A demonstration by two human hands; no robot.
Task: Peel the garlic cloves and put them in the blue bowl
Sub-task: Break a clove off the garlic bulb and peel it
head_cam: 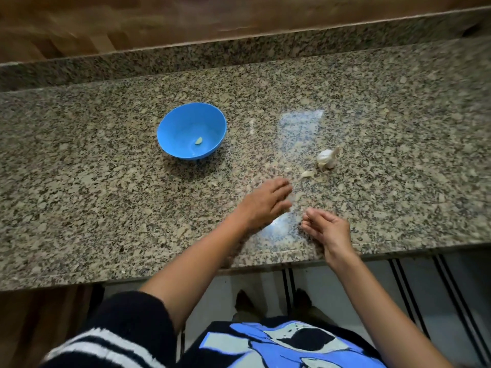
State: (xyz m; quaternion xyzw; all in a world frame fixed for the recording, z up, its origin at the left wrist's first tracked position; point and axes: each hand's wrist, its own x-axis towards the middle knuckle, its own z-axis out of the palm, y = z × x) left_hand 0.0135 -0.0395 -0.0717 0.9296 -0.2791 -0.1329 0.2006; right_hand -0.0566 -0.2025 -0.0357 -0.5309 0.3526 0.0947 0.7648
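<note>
Beyond both empty hands, left (265, 203) flat, right (325, 229) loosely curled, garlic bulb (326, 158), blue bowl (170, 128) far left.

From my feed, the left hand (268, 203) is motion-blurred, so I cannot tell whether its fingertips touch the counter (106, 208). The right hand (325, 229) curls loosely; anything pinched there is too small to make out. Pale scraps (307, 174) beside the garlic bulb (326, 158) could be skin or clove. The counter runs off both side edges.
</note>
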